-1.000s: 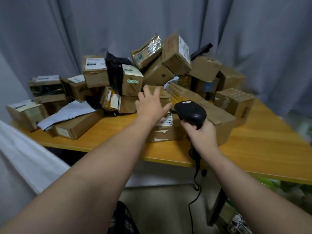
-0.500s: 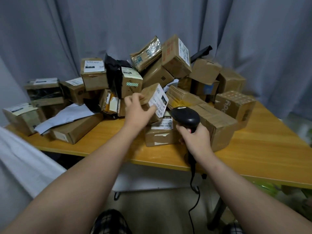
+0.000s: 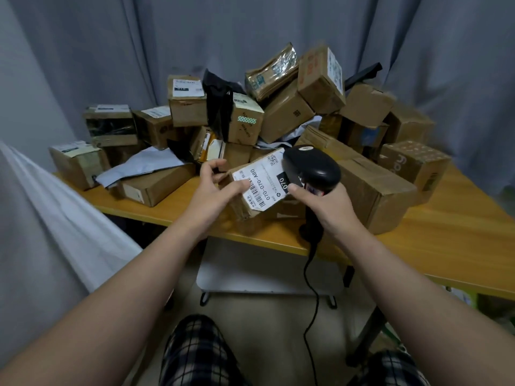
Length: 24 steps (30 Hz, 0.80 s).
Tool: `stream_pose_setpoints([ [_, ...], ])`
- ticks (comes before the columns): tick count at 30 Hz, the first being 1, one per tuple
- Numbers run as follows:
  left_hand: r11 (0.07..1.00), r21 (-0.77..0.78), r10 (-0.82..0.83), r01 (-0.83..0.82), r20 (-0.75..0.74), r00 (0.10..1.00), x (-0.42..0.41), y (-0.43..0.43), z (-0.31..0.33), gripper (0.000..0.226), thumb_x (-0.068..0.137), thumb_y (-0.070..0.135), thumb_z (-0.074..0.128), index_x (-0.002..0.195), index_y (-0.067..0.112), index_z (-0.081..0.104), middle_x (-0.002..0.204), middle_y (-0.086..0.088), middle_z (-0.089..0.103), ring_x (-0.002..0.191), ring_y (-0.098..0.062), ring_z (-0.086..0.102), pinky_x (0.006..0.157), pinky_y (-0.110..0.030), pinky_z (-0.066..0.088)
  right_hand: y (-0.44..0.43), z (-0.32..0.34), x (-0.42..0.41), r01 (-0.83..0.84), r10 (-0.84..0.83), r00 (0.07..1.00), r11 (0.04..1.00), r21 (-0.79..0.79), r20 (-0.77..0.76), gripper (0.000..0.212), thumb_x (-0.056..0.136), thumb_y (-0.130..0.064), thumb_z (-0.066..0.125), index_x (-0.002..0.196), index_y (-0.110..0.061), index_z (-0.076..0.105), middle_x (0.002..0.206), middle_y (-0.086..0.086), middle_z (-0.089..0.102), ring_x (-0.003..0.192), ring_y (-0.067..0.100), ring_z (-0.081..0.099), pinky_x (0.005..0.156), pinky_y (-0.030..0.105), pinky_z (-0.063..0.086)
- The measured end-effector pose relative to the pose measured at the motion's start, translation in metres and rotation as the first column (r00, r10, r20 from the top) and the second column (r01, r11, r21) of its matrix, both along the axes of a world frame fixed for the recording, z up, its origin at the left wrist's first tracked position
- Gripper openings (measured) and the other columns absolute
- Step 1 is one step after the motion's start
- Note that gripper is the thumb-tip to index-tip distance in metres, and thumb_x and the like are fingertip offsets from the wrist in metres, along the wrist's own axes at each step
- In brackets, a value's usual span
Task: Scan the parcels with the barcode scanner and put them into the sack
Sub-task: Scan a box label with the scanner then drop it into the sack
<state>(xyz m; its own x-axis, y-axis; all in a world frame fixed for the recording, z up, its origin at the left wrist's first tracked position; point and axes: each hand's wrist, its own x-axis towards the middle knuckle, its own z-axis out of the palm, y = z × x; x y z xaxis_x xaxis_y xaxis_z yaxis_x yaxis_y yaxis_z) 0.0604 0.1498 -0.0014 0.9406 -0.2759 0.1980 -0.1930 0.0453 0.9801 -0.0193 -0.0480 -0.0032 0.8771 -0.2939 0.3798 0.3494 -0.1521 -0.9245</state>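
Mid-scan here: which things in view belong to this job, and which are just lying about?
Job: parcel in the left hand; scanner in the right hand; parcel pile on the table; white cloth at left, possibly the sack.
Lying about: grey curtain; white shelf under the table.

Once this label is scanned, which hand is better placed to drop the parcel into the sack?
Left. The left hand grips the labelled parcel, and the white fabric, likely the sack, lies on that side. The right hand is occupied holding the scanner.
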Motion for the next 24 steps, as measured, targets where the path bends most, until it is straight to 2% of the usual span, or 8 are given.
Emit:
stream_pose_setpoints([
  [4, 0.979, 0.193, -0.075, 0.067, 0.036, 0.997, 0.005, 0.015, 0.030, 0.064, 0.082, 0.015, 0.073, 0.128, 0.035, 0.033, 0.119, -0.009, 0.057, 0.104, -0.018, 0.063, 0.087, -0.033, 0.054, -0.007, 0.012, 0.002, -0.127, 0.124, 0.992, 0.984, -0.127, -0.029, 0.045, 0.078, -0.006, 0.077, 0.116, -0.027, 0.062, 0.115, -0.008, 0.069, 0.107, 0.002, 0.063, 0.090, 0.020, 0.050],
  [7, 0.899, 0.364, -0.268, 0.244, 0.016, 0.963, 0.003, 0.022, 0.046, 0.060, 0.085, 0.008, 0.067, 0.130, 0.033, 0.036, 0.114, -0.013, 0.062, 0.095, -0.022, 0.069, 0.081, -0.035, 0.057, -0.010, 0.019, -0.001, -0.228, 0.212, 0.971, 0.959, -0.168, -0.108, 0.049, 0.075, -0.009, 0.078, 0.117, -0.027, 0.061, 0.113, -0.008, 0.070, 0.107, 0.001, 0.063, 0.089, 0.018, 0.050],
  [10, 0.878, 0.328, -0.361, 0.350, -0.030, 0.932, -0.001, 0.017, 0.051, 0.057, 0.086, 0.004, 0.064, 0.132, 0.027, 0.040, 0.109, -0.007, 0.066, 0.086, -0.017, 0.071, 0.069, -0.029, 0.058, -0.009, 0.016, -0.005, -0.390, 0.350, 0.906, 0.908, -0.152, -0.236, 0.053, 0.068, -0.011, 0.079, 0.116, -0.026, 0.061, 0.108, -0.008, 0.073, 0.106, 0.007, 0.066, 0.087, 0.020, 0.052],
  [12, 0.883, 0.295, -0.365, 0.365, -0.055, 0.929, -0.001, 0.014, 0.051, 0.058, 0.082, 0.008, 0.068, 0.131, 0.026, 0.042, 0.104, -0.005, 0.070, 0.085, -0.020, 0.072, 0.065, -0.028, 0.058, -0.006, 0.010, -0.010, -0.437, 0.403, 0.882, 0.894, -0.102, -0.242, 0.049, 0.070, -0.004, 0.075, 0.113, -0.024, 0.060, 0.100, -0.012, 0.074, 0.101, 0.006, 0.068, 0.082, 0.019, 0.053],
  [16, 0.905, 0.280, -0.320, 0.320, -0.049, 0.946, -0.001, 0.009, 0.051, 0.073, 0.069, 0.035, 0.071, 0.136, 0.027, 0.042, 0.097, 0.004, 0.074, 0.092, -0.018, 0.071, 0.077, -0.030, 0.056, -0.003, -0.004, -0.015, -0.342, 0.343, 0.925, 0.939, 0.036, -0.161, 0.051, 0.070, -0.009, 0.074, 0.118, -0.019, 0.059, 0.104, -0.003, 0.075, 0.101, 0.015, 0.070, 0.078, 0.023, 0.055],
  [19, 0.924, 0.284, -0.252, 0.256, -0.050, 0.966, -0.004, 0.004, 0.044, 0.082, 0.072, 0.053, 0.062, 0.145, 0.032, 0.031, 0.106, 0.014, 0.059, 0.106, -0.012, 0.057, 0.097, -0.035, 0.042, -0.002, -0.012, -0.015, -0.223, 0.235, 0.965, 0.969, 0.105, -0.114, 0.050, 0.070, -0.015, 0.075, 0.118, -0.017, 0.061, 0.106, -0.002, 0.074, 0.102, 0.015, 0.069, 0.084, 0.029, 0.055],
  [21, 0.939, 0.242, -0.233, 0.245, -0.078, 0.969, -0.007, 0.002, 0.032, 0.089, 0.067, 0.052, 0.066, 0.145, 0.036, 0.026, 0.112, 0.015, 0.054, 0.115, -0.012, 0.051, 0.104, -0.040, 0.039, -0.001, -0.015, -0.016, -0.171, 0.190, 0.977, 0.970, 0.174, -0.097, 0.043, 0.073, -0.015, 0.073, 0.115, -0.019, 0.063, 0.105, -0.002, 0.075, 0.101, 0.015, 0.070, 0.085, 0.029, 0.055],
  [24, 0.955, 0.183, -0.221, 0.235, -0.095, 0.971, -0.012, 0.003, 0.014, 0.077, 0.063, 0.043, 0.077, 0.132, 0.040, 0.043, 0.116, 0.003, 0.064, 0.117, -0.016, 0.057, 0.103, -0.046, 0.045, 0.000, -0.018, -0.017, -0.165, 0.187, 0.978, 0.965, 0.202, -0.091, 0.035, 0.078, -0.011, 0.071, 0.112, -0.020, 0.065, 0.107, 0.000, 0.074, 0.103, 0.017, 0.069, 0.089, 0.032, 0.055],
])
